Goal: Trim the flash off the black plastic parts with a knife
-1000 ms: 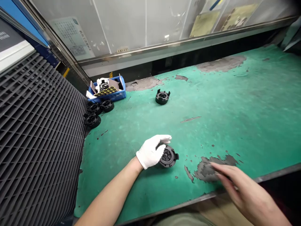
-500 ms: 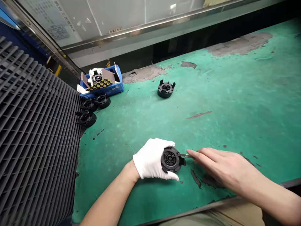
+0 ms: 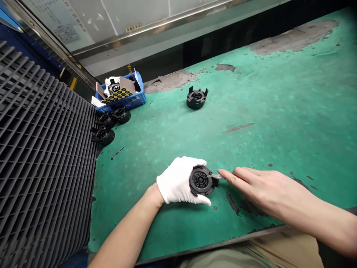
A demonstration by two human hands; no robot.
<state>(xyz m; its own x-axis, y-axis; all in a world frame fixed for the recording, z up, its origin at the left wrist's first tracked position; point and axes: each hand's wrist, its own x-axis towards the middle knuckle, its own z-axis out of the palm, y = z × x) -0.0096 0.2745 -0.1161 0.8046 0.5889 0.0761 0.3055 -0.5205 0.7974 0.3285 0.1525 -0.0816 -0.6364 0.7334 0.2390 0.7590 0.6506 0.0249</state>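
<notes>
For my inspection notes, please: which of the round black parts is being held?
The round black part in the gloved left hand; the others all sit farther back, with no hand touching them.

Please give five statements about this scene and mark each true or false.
1. The left hand, in a white glove, holds a black round part. True.
2. The right hand wears a glove too. False: it is bare.
3. The right hand holds a thin tool. True.
4. The blue bin stands on the picture's right side. False: it is on the left.
5. Three similar parts lie near the blue bin. True.
</notes>
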